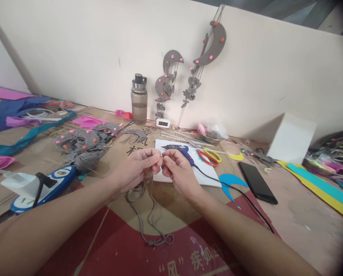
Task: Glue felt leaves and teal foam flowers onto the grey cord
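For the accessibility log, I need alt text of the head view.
The left hand and right hand meet at the fingertips, pinching thin grey yarn strands that hang onto a cardboard-covered table. Behind them lie a blue glue gun on a white board, and a black phone.

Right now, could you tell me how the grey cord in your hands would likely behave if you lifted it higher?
The grey cord hangs in slack loops from the left hand and right hand, so it is probably floppy and light. Its tail lies curled on the table, so it may drag and tangle.
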### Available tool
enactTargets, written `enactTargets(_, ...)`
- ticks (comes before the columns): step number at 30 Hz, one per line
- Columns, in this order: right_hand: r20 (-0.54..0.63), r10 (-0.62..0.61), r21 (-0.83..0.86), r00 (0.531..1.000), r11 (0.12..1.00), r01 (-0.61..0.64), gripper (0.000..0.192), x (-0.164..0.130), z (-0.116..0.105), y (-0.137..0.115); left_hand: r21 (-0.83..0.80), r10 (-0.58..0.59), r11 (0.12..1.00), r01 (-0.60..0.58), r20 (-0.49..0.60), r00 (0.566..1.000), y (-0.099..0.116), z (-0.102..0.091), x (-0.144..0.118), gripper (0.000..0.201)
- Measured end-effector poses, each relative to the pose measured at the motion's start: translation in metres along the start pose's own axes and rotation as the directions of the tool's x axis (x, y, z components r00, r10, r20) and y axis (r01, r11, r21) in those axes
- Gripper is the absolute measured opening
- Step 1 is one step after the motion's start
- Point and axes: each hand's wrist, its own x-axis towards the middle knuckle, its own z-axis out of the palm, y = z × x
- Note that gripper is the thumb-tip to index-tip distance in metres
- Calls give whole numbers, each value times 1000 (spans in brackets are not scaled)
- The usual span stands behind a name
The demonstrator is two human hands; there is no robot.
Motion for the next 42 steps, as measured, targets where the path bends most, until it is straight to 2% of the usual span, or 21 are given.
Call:
enactTargets(6, -67, -144, -169, 987, 977, 131, 16, -3, 0, -4, 227, 39, 974, -4, -150, 988, -7, -3, 4, 24)
enactTargets(13, 8, -241, -456, 971, 863, 218, 9, -7, 1, -13, 417, 67, 909, 21, -195, 978, -2, -2, 3, 23)
enactTargets(19, 108, -238, -645, 965, 722, 250, 7, -7, -3, -19, 518, 169, 854, -45, -195, 966, -5, -6, 0, 24)
enactTargets(23, 94, -208, -671, 974, 709, 216, 7, -7, -4, -22, 633, 258, 769, -90, -179, 950, -7, -7, -1, 22)
enactTargets(25, 83, -186, -674, 979, 713, 192, 8, -6, -4, -22, 648, 268, 756, -87, -185, 945, -5, -7, -1, 21)
enactTargets(27, 79, -151, -672, 985, 722, 165, 9, -6, -4, -21, 627, 265, 774, -83, -202, 943, -4, -6, -1, 21)
enactTargets(30, 76, -76, -618, 994, 779, 107, 11, -6, -4, -18, 503, 211, 862, -71, -228, 950, -4, -6, 0, 23)
enactTargets(34, 87, -4, -457, 996, 889, 44, 16, -6, -3, -14, 187, 86, 981, -42, -236, 968, -8, -2, 2, 26)
enactTargets(38, 89, -14, -296, 996, 955, 40, 19, -7, -2, -10, -100, -21, 995, 1, -191, 981, -8, 1, 4, 22)
enactTargets(40, 93, 10, -224, 996, 975, 11, 20, -6, -2, -7, -131, -18, 991, -8, -196, 980, -7, 0, 5, 22)
enactTargets(42, 92, 21, -157, 995, 988, -7, 21, -5, -2, -3, -48, 21, 998, -32, -226, 974, -5, 0, 4, 23)
